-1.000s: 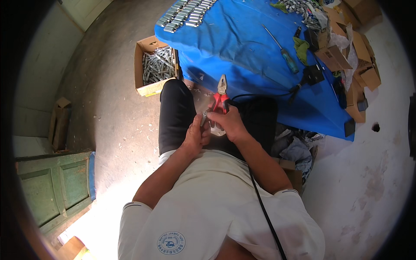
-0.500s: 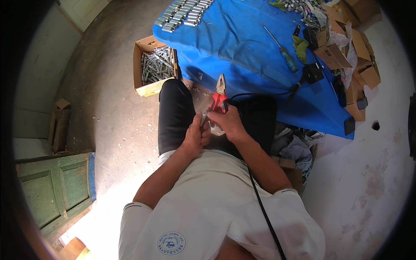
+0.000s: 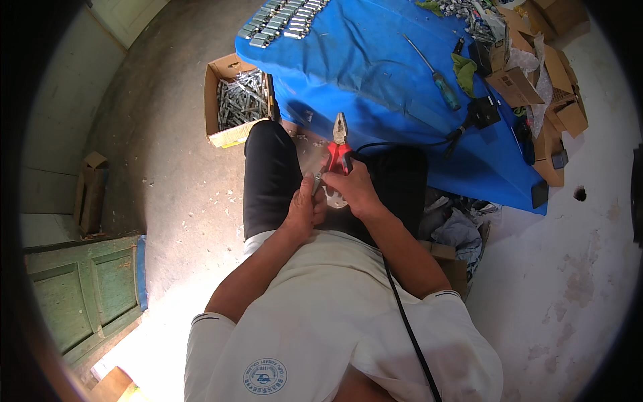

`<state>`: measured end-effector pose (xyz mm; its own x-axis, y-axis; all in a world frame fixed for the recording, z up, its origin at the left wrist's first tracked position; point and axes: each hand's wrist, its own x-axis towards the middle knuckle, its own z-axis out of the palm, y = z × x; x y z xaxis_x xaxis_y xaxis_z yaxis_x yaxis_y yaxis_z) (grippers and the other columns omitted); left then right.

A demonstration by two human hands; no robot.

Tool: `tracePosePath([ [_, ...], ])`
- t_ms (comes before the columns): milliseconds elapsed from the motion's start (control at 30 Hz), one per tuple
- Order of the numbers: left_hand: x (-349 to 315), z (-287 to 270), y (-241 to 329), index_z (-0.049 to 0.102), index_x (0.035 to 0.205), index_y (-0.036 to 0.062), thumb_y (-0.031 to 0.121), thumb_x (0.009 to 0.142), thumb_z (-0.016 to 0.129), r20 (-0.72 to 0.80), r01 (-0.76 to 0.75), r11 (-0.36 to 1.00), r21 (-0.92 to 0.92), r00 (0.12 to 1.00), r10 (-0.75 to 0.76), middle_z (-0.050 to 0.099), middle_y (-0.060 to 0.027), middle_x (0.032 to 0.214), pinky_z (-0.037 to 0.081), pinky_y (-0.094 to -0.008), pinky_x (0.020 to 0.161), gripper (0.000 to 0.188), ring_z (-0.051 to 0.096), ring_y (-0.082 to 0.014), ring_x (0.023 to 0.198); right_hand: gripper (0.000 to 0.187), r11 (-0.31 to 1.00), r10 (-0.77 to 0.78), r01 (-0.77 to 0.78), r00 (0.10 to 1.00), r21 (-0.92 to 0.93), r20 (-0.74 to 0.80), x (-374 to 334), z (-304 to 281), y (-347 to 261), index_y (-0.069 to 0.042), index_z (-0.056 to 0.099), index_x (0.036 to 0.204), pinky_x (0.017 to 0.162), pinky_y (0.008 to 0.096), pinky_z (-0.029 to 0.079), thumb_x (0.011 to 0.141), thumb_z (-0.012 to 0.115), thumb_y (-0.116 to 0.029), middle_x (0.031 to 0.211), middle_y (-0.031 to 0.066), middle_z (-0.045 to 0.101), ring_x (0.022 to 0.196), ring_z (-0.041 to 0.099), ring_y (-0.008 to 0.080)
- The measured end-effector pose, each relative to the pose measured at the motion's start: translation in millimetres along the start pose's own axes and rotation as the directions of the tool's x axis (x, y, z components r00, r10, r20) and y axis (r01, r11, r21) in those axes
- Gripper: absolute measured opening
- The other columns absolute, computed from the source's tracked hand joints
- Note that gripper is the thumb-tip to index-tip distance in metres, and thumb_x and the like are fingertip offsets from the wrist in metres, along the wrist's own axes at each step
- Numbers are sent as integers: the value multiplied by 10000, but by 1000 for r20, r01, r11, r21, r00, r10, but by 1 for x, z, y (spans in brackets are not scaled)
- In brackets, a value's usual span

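Over my lap, my right hand (image 3: pixel 353 189) is closed round the red and black handles of a pair of pliers (image 3: pixel 340 130), whose metal jaws point away from me toward the table. My left hand (image 3: pixel 305 206) grips a small silvery metal piece (image 3: pixel 317 181) between thumb and fingers, close beside the plier handles. The thumb and fingertips of my right hand are at the upper end of that piece; whether they touch it I cannot tell. My left fingers hide its lower end.
A blue-covered table (image 3: pixel 375 87) bears rows of metal pieces (image 3: pixel 281 21), a screwdriver (image 3: pixel 439 77) and a black box-like device (image 3: pixel 482 112). Left of it, a cardboard box (image 3: pixel 212 100) holds loose metal parts. Cartons (image 3: pixel 519 87) crowd the right. A black cable (image 3: pixel 407 318) crosses my shirt.
The pliers have shifted very slightly left and nearer to me. Both hands keep their holds, with hardly any other movement.
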<state>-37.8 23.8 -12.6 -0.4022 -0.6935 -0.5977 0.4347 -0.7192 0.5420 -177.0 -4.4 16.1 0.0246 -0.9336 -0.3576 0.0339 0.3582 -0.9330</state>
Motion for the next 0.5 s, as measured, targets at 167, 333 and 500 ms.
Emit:
tracePosePath([
  [167, 0, -3, 1, 437, 730, 148, 605, 916, 418, 2, 15, 999, -38, 1000, -15, 332, 27, 560, 210, -227, 377, 494, 263, -76, 427, 292, 1000, -20, 20, 1000, -14, -18, -4, 2, -3, 9, 622, 1016, 604, 254, 465, 732, 670, -35, 784, 36, 627, 666, 573, 93],
  [333, -2, 6, 6, 372, 674, 158, 618, 921, 386, -26, 10, 999, -43, 1000, -12, 284, 26, 516, 189, -232, 375, 523, 222, -89, 407, 306, 999, -36, 36, 999, 27, -26, -4, 1, 4, -4, 611, 1028, 646, 243, 468, 730, 677, -33, 813, 26, 621, 703, 573, 90],
  [500, 2, -1, 3, 377, 682, 158, 621, 912, 407, -28, 44, 996, -81, 999, -47, 284, 27, 517, 190, -231, 372, 518, 223, -93, 406, 322, 999, -40, 40, 999, 31, -13, -7, 1, 5, -13, 603, 1048, 692, 245, 471, 741, 691, -49, 855, 29, 630, 751, 573, 88],
])
